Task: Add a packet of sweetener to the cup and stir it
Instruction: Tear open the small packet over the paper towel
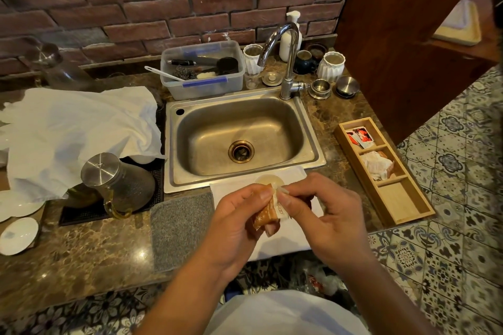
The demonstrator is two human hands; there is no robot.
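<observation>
Both hands, left (234, 215) and right (324, 212), pinch 1 sweetener packet (269, 209), long axis slanting up toward the cup (268, 181).

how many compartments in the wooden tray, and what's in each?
3. In the wooden tray right of the sink: far compartment holds red packets, middle compartment holds pale packets, near compartment looks bare. Packets underneath may be hidden.

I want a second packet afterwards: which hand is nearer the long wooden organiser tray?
Right. The right hand sits just left of the long wooden organiser tray, while the left hand is farther left; both pinch the orange-and-white sweetener packet.
</observation>
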